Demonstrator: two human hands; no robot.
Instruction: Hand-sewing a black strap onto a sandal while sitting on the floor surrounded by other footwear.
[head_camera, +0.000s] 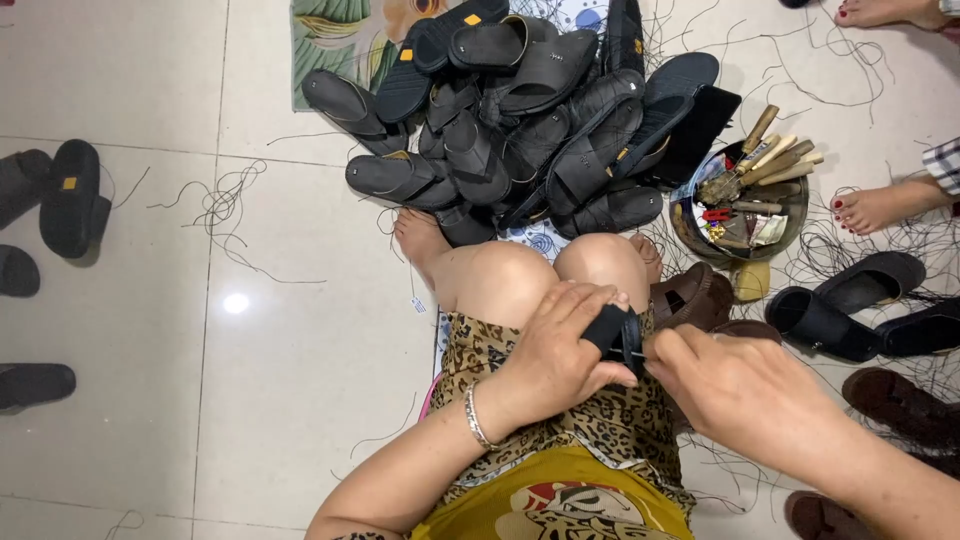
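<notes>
My left hand (562, 352) grips a black sandal strap piece (613, 331) over my knees. A silver bracelet is on that wrist. My right hand (735, 385) is pressed against the strap's right side, fingers pinched at it; a thin tool or thread at the fingertips is too small to tell. I sit on the floor with both knees drawn up in front of me.
A big heap of black sandals (530, 110) lies ahead on a patterned mat. A round bowl of wooden-handled tools (745, 195) stands at the right. Loose black threads litter the tiles. More sandals (65, 200) lie at the left and right edges. Another person's feet (880, 205) are at the right.
</notes>
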